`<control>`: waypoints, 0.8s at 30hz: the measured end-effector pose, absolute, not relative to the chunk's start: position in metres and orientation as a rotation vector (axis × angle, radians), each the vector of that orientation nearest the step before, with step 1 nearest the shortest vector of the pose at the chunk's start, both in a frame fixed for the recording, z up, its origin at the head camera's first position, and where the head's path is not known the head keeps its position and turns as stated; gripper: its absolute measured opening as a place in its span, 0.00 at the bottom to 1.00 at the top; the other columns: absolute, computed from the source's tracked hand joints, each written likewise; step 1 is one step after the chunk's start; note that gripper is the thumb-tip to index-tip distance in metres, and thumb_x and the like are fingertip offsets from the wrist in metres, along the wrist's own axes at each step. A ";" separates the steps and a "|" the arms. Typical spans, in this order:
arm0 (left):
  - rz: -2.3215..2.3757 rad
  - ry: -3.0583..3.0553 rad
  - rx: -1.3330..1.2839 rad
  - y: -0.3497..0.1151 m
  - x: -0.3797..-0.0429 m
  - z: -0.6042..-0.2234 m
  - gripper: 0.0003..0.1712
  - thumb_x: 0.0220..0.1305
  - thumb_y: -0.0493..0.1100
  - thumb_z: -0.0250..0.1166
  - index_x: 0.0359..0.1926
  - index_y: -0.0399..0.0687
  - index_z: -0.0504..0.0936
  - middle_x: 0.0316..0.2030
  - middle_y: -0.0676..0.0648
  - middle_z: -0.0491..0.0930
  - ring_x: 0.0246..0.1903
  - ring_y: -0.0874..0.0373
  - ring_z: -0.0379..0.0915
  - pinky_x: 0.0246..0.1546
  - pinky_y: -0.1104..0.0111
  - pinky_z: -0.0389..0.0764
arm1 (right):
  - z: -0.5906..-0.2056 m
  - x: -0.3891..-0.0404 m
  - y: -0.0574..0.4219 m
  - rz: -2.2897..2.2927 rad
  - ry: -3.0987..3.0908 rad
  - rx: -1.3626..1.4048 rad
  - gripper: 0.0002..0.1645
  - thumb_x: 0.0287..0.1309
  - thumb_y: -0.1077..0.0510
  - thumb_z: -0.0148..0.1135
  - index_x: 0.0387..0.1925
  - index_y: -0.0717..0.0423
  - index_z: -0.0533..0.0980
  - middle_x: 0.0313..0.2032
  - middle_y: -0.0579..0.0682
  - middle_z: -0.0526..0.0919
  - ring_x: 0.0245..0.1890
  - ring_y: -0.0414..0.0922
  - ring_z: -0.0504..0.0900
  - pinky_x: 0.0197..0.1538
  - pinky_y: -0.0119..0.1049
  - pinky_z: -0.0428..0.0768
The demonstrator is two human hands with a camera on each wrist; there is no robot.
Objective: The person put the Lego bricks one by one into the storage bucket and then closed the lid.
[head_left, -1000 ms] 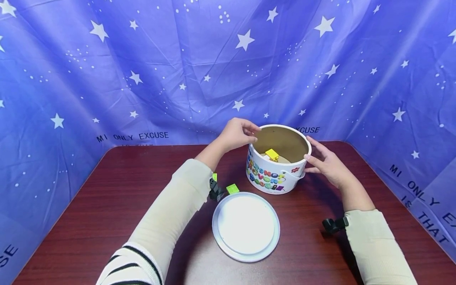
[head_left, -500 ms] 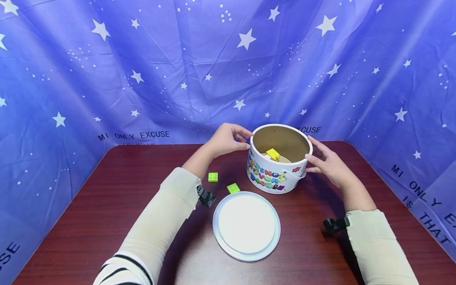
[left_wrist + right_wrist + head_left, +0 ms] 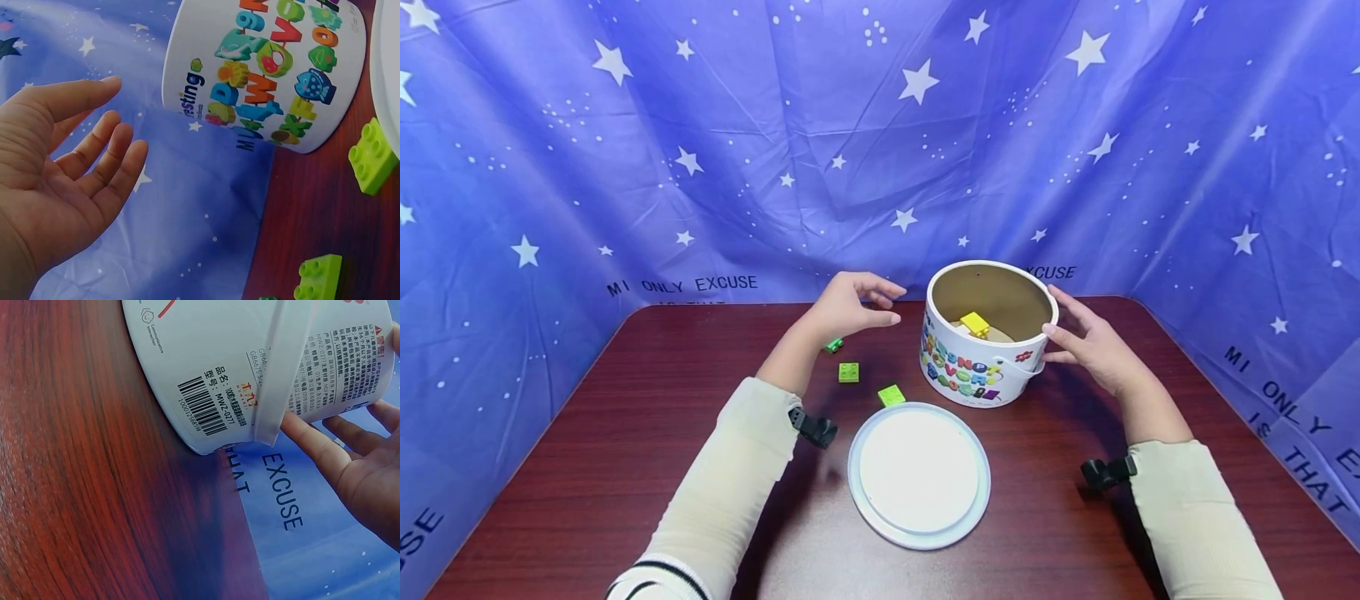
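A white bucket (image 3: 1011,385) printed with colourful letters stands uncovered at the back right of centre, and a yellow block (image 3: 975,324) lies inside it with a whitish piece beside it. My left hand (image 3: 844,308) hovers left of the bucket, apart from it, holding nothing, its fingers loosely bent. On the bucket's right side my right hand (image 3: 1093,346) rests its fairly straight fingers and thumb near the rim. In the right wrist view, fingers (image 3: 319,447) touch the wall by the white handle (image 3: 281,375). Two lime-green blocks (image 3: 848,372) (image 3: 891,396) lie below my left hand.
A round white lid (image 3: 917,475) lies on the dark red wooden table (image 3: 647,433) in front of the bucket. A darker green piece (image 3: 834,344) shows partly behind my left wrist. A blue star-patterned cloth (image 3: 820,125) hangs behind the table and along its sides.
My left hand has drawn back from the bucket's rim to the left and slightly down, uncovering the green pieces. The right hand stays at the bucket.
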State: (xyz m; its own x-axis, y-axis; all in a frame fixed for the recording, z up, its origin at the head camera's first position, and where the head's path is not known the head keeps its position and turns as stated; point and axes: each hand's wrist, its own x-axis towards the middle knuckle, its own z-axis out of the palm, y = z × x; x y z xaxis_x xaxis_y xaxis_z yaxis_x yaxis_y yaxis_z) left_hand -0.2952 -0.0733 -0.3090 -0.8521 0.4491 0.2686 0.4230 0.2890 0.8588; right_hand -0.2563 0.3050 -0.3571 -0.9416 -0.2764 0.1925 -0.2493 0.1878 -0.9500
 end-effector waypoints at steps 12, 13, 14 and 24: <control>1.699 2.508 0.862 -0.094 -0.287 -0.330 0.21 0.50 0.31 0.74 0.48 0.37 0.85 0.44 0.43 0.84 0.44 0.47 0.80 0.46 0.63 0.82 | -0.357 -0.257 0.306 -1.919 2.397 -0.533 0.41 0.71 0.63 0.51 0.77 0.57 0.43 0.65 0.77 0.52 0.47 0.33 0.77 0.42 0.41 0.84; 1.697 2.516 0.862 -0.095 -0.286 -0.332 0.21 0.50 0.31 0.74 0.48 0.37 0.85 0.44 0.43 0.84 0.44 0.46 0.80 0.46 0.63 0.82 | -0.357 -0.257 0.306 -1.920 2.397 -0.531 0.41 0.71 0.63 0.51 0.77 0.57 0.43 0.65 0.77 0.52 0.47 0.33 0.77 0.42 0.41 0.84; 1.694 2.521 0.864 -0.097 -0.285 -0.334 0.21 0.50 0.31 0.74 0.48 0.37 0.85 0.44 0.43 0.84 0.44 0.45 0.80 0.46 0.62 0.82 | -0.357 -0.257 0.306 -1.921 2.397 -0.530 0.41 0.71 0.63 0.51 0.77 0.57 0.43 0.65 0.77 0.52 0.47 0.33 0.77 0.42 0.41 0.84; 1.697 2.558 0.817 -0.111 -0.280 -0.351 0.21 0.50 0.30 0.74 0.48 0.36 0.84 0.45 0.42 0.83 0.44 0.43 0.79 0.48 0.54 0.81 | -0.358 -0.256 0.305 -1.919 2.409 -0.527 0.41 0.71 0.63 0.51 0.77 0.57 0.43 0.64 0.76 0.54 0.47 0.33 0.77 0.41 0.39 0.85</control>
State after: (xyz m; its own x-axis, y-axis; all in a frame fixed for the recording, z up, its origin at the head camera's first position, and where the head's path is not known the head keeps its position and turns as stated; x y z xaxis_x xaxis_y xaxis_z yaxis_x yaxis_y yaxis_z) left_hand -0.2799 -0.1109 -0.3510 -0.8673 0.3955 0.3023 0.4323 0.2972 0.8513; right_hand -0.2563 0.3051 -0.3582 -0.9430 -0.2701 0.1943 -0.2498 0.1887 -0.9497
